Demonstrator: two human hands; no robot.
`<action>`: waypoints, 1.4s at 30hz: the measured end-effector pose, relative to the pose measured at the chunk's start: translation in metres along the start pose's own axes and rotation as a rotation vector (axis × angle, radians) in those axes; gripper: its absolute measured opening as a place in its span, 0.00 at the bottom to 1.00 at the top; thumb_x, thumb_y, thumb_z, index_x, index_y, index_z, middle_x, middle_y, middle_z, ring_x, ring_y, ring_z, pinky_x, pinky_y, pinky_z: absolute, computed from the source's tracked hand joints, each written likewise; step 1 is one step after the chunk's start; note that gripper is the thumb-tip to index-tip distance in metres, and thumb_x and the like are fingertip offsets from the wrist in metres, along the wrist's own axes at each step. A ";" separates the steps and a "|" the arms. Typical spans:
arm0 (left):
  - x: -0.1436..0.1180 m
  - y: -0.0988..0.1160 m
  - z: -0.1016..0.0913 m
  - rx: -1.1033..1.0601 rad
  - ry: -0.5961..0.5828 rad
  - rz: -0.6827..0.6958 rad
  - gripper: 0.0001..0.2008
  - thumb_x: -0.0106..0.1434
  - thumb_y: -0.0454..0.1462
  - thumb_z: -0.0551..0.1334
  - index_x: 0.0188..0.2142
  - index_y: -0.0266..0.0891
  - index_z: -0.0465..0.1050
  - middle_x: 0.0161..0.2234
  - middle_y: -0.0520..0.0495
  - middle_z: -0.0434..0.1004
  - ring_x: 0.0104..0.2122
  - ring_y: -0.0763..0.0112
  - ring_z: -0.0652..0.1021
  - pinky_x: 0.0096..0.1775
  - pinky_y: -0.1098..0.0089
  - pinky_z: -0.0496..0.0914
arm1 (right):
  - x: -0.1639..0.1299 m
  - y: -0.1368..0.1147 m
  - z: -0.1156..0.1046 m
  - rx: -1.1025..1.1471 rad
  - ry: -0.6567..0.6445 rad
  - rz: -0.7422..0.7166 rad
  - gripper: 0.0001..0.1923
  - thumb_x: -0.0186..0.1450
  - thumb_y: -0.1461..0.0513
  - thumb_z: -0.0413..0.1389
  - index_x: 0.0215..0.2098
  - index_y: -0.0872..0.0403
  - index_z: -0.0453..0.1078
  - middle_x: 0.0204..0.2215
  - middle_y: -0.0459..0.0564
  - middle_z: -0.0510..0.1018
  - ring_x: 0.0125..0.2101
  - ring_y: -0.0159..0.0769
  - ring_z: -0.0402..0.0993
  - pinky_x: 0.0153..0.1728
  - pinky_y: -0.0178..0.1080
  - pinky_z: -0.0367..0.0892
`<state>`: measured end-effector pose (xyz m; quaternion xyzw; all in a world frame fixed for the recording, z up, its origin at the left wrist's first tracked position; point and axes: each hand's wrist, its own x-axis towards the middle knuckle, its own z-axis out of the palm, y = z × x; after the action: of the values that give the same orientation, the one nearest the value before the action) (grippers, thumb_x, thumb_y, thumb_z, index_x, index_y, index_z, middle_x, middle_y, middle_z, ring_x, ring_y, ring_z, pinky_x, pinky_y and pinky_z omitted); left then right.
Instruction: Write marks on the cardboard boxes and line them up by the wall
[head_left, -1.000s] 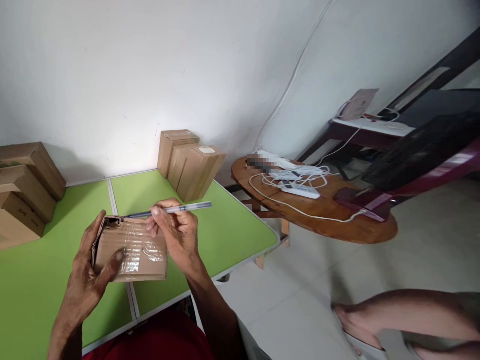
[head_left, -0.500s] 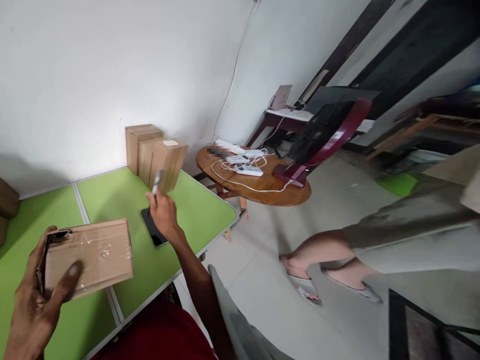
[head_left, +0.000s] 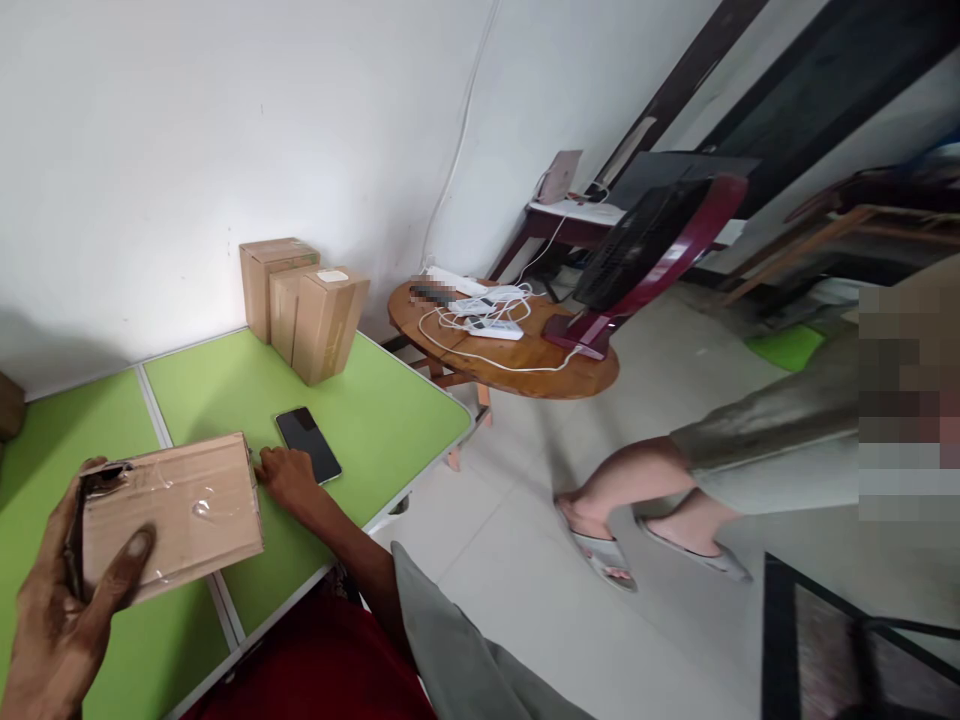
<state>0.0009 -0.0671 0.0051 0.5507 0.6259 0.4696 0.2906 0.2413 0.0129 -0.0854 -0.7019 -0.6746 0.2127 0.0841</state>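
Head view — left hand (head_left: 56, 610) grips taped box (head_left: 169, 512); right hand (head_left: 285, 478) flat on table — beside phone (head_left: 308, 443).

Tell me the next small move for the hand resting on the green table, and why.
Probably bring the right hand back to the taped cardboard box: the left hand holds it up alone, its torn corner is open, and the right hand lies flat beside the phone, gripping nothing visible.

Bright, diffuse daylight, seems to come from 3 o'clock; white wall (head_left: 187, 130) evenly lit. Soft shadow on it at 9 o'clock, none hard under my hands. Mild sheen on the tape of the taped box (head_left: 169, 510). Wide-angle bend: door frame (head_left: 675, 90) leans at 1 o'clock. Slight softness throughout; pixelated patches at 3 o'clock and centre.
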 end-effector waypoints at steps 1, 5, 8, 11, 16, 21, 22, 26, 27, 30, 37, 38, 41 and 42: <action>0.001 -0.001 0.000 0.003 -0.003 0.005 0.51 0.53 0.67 0.77 0.73 0.55 0.76 0.72 0.45 0.79 0.72 0.34 0.77 0.73 0.34 0.68 | -0.001 0.000 -0.001 0.009 0.007 0.004 0.14 0.83 0.56 0.57 0.57 0.54 0.81 0.56 0.60 0.88 0.57 0.51 0.86 0.51 0.43 0.73; 0.001 -0.002 -0.001 0.018 -0.006 0.020 0.50 0.54 0.66 0.77 0.73 0.53 0.77 0.71 0.45 0.81 0.70 0.35 0.79 0.72 0.34 0.68 | -0.013 0.010 -0.008 0.062 0.108 0.090 0.16 0.82 0.52 0.61 0.62 0.51 0.78 0.62 0.60 0.84 0.64 0.51 0.80 0.58 0.45 0.73; 0.001 -0.001 -0.002 0.012 -0.002 0.008 0.51 0.53 0.65 0.77 0.72 0.51 0.78 0.70 0.43 0.81 0.67 0.36 0.81 0.70 0.37 0.73 | -0.024 0.030 -0.015 0.099 0.208 0.267 0.29 0.77 0.52 0.67 0.69 0.58 0.71 0.71 0.74 0.74 0.72 0.63 0.70 0.65 0.57 0.71; 0.000 -0.001 0.000 -0.006 0.016 0.013 0.51 0.52 0.64 0.78 0.72 0.50 0.78 0.71 0.43 0.81 0.68 0.37 0.81 0.69 0.39 0.74 | -0.028 0.050 -0.017 0.177 0.212 0.383 0.38 0.68 0.51 0.76 0.67 0.63 0.72 0.68 0.82 0.74 0.71 0.71 0.70 0.66 0.64 0.71; 0.001 -0.007 0.003 -0.041 -0.013 0.034 0.50 0.55 0.64 0.77 0.73 0.50 0.76 0.72 0.44 0.79 0.71 0.38 0.78 0.74 0.41 0.68 | -0.018 0.066 -0.014 0.418 0.175 0.393 0.37 0.54 0.55 0.82 0.56 0.59 0.78 0.62 0.75 0.81 0.65 0.69 0.77 0.62 0.55 0.74; 0.002 -0.017 0.003 -0.076 -0.046 0.061 0.52 0.54 0.66 0.78 0.73 0.50 0.75 0.73 0.42 0.78 0.72 0.37 0.76 0.77 0.38 0.62 | -0.031 0.074 -0.008 0.824 0.075 0.313 0.19 0.55 0.54 0.75 0.38 0.52 0.76 0.39 0.56 0.88 0.45 0.57 0.87 0.43 0.47 0.80; 0.000 -0.019 0.004 -0.088 -0.045 0.073 0.53 0.54 0.66 0.78 0.73 0.49 0.75 0.73 0.40 0.78 0.72 0.37 0.77 0.77 0.38 0.63 | -0.040 0.077 -0.008 0.915 0.055 0.287 0.20 0.55 0.52 0.74 0.38 0.52 0.75 0.37 0.54 0.87 0.41 0.54 0.88 0.39 0.46 0.81; -0.011 -0.027 0.009 -0.128 -0.026 0.128 0.50 0.58 0.64 0.77 0.74 0.46 0.73 0.74 0.38 0.76 0.72 0.40 0.77 0.75 0.42 0.69 | -0.084 0.089 -0.016 1.203 0.018 0.192 0.32 0.52 0.41 0.75 0.42 0.50 0.73 0.38 0.51 0.86 0.37 0.48 0.89 0.41 0.48 0.84; -0.015 -0.028 0.011 -0.138 -0.021 0.144 0.49 0.61 0.63 0.76 0.75 0.46 0.72 0.74 0.38 0.75 0.72 0.42 0.77 0.75 0.43 0.69 | -0.096 0.090 -0.022 1.294 0.027 0.168 0.34 0.52 0.40 0.77 0.44 0.50 0.74 0.39 0.51 0.87 0.37 0.47 0.89 0.42 0.48 0.85; -0.024 -0.031 0.016 -0.166 -0.011 0.183 0.47 0.64 0.60 0.75 0.76 0.46 0.71 0.76 0.37 0.72 0.74 0.44 0.75 0.75 0.46 0.69 | -0.128 0.085 -0.044 1.597 0.065 0.064 0.35 0.54 0.45 0.83 0.49 0.51 0.77 0.44 0.55 0.90 0.38 0.46 0.91 0.43 0.48 0.86; -0.029 -0.027 0.020 -0.169 -0.006 0.174 0.47 0.65 0.59 0.75 0.77 0.45 0.68 0.76 0.34 0.72 0.75 0.44 0.73 0.76 0.46 0.65 | -0.167 -0.011 -0.063 1.823 -0.232 -0.218 0.29 0.59 0.49 0.84 0.48 0.49 0.78 0.39 0.49 0.91 0.32 0.42 0.91 0.32 0.39 0.83; -0.029 -0.028 0.020 -0.171 -0.001 0.190 0.48 0.65 0.60 0.75 0.77 0.45 0.69 0.75 0.33 0.73 0.75 0.43 0.73 0.77 0.45 0.64 | -0.167 -0.028 -0.059 1.846 -0.300 -0.243 0.30 0.58 0.49 0.84 0.49 0.49 0.78 0.39 0.49 0.90 0.32 0.43 0.91 0.32 0.40 0.84; -0.031 -0.032 0.018 -0.223 -0.026 0.241 0.51 0.59 0.66 0.74 0.74 0.43 0.71 0.69 0.32 0.78 0.70 0.38 0.77 0.72 0.44 0.72 | -0.161 -0.069 -0.042 1.877 -0.425 -0.291 0.35 0.55 0.49 0.85 0.54 0.49 0.78 0.42 0.50 0.90 0.40 0.48 0.91 0.43 0.48 0.88; -0.032 -0.034 0.017 -0.226 -0.039 0.246 0.52 0.58 0.68 0.72 0.72 0.43 0.73 0.65 0.32 0.80 0.65 0.37 0.81 0.66 0.44 0.77 | -0.158 -0.078 -0.036 1.877 -0.452 -0.300 0.37 0.54 0.49 0.86 0.55 0.49 0.78 0.43 0.50 0.90 0.43 0.49 0.91 0.47 0.50 0.88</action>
<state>0.0094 -0.0918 -0.0375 0.5959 0.4912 0.5584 0.3030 0.1856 -0.1299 0.0079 -0.1992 -0.3136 0.7799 0.5036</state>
